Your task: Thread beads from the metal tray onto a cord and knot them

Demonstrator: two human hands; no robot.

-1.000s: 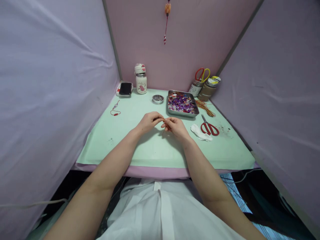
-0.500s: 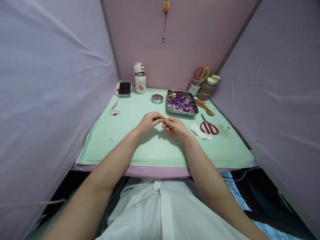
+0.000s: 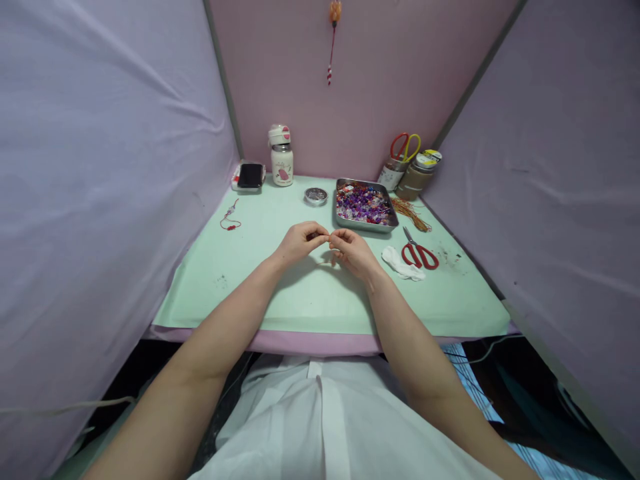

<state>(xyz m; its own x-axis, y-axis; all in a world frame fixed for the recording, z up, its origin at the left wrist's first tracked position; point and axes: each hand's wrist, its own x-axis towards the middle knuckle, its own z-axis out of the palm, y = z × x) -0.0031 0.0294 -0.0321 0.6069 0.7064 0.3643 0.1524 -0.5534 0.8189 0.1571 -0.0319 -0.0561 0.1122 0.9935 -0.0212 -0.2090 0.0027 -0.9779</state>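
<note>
My left hand (image 3: 303,241) and my right hand (image 3: 352,251) meet at the fingertips above the middle of the green table mat (image 3: 310,300). Both are closed in a pinch, thumb against fingers. What they pinch is too small to make out. Just beyond my right hand is a metal tray (image 3: 367,227) filled with purple, pink and red beads (image 3: 364,204). A small round tin (image 3: 316,196) of tiny pieces lies behind my left hand. To the left, a red cord bracelet (image 3: 231,219) with beads rests on the mat.
Red-handled scissors (image 3: 420,255) and a crumpled white cloth (image 3: 401,264) lie at the right. Behind them are a bundle of orange-brown cords (image 3: 413,215), a jar (image 3: 415,179) and a cup (image 3: 390,175) with scissors. A bottle (image 3: 283,163) and phone (image 3: 251,176) stand at the back left.
The fingers of my right hand have shifted slightly up and its lower fingers have loosened away from the pinch. My left hand stays nearly where it was.
</note>
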